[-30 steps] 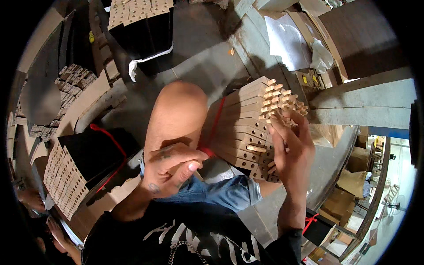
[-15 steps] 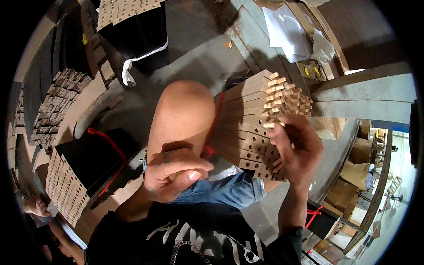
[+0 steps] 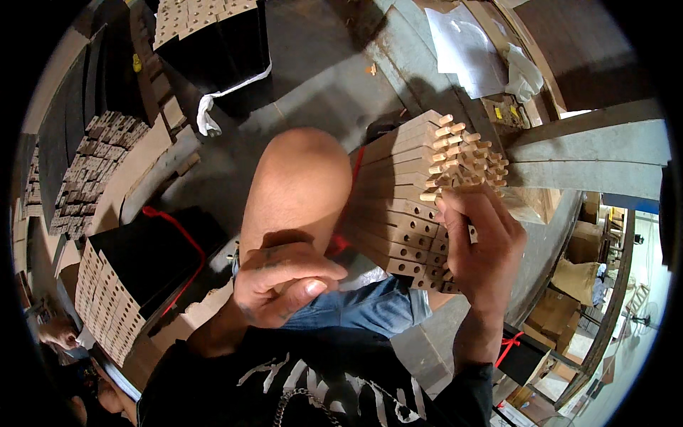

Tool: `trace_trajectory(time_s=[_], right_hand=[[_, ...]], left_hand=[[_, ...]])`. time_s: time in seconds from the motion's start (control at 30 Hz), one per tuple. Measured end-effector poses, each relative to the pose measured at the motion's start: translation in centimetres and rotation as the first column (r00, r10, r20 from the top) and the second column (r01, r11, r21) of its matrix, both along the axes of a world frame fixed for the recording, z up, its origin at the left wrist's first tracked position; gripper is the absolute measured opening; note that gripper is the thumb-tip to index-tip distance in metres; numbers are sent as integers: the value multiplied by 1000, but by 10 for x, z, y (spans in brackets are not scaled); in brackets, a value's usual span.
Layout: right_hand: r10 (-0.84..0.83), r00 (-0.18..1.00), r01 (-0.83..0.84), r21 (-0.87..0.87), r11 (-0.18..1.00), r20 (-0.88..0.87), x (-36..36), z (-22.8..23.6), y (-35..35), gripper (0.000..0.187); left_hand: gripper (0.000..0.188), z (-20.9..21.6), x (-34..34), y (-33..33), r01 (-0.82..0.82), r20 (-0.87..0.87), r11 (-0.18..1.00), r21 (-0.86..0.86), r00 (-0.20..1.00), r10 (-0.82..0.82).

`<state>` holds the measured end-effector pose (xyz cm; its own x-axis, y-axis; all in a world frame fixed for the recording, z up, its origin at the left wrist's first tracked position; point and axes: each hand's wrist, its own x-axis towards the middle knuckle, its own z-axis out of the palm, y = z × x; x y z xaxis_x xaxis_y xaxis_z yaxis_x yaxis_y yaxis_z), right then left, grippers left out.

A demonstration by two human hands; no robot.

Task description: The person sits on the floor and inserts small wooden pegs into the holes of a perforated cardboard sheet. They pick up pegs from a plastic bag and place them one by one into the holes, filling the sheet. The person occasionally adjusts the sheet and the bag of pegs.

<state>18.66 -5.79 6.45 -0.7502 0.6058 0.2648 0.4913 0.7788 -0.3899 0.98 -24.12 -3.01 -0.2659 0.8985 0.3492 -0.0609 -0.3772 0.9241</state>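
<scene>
Beside my bare knee stands a bundle of light wooden strips (image 3: 388,160), its end face showing rows of round holes. Many short wooden dowels (image 3: 450,130) stick out of the far part of that face; the nearer holes are open. My right hand (image 3: 484,231) pinches a wooden dowel (image 3: 429,196) by its outer end, its other end at a hole in the edge row. My left hand (image 3: 284,285) rests over my thigh, fingers curled and thumb against them; whatever may be inside is hidden.
Another drilled bundle (image 3: 110,302) with a red tie lies at the left, and a black-sided one (image 3: 213,53) with a white tie stands at the far side. Stacked strips (image 3: 96,167) line the left. A grey beam (image 3: 590,156) runs at right. Another person's hand (image 3: 57,333) shows lower left.
My right hand has brought the dowel from just off the end face to a hole at its edge. My left hand has barely moved.
</scene>
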Motion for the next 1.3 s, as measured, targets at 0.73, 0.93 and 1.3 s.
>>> trace_trajectory(time_s=[0.73, 0.93, 1.3], right_hand=[[292, 903, -280, -84, 956, 314, 78, 31, 8, 41], [347, 830, -400, 33, 916, 436, 78, 26, -6, 29], [263, 876, -212, -168, 963, 405, 78, 21, 4, 30]], left_hand=[[21, -1, -2, -3, 1, -15, 998, -60, 1000, -2], [22, 3, 3, 3, -11, 12, 997, -79, 1000, 12], [21, 2, 6, 7, -21, 19, 999, -29, 1000, 22]])
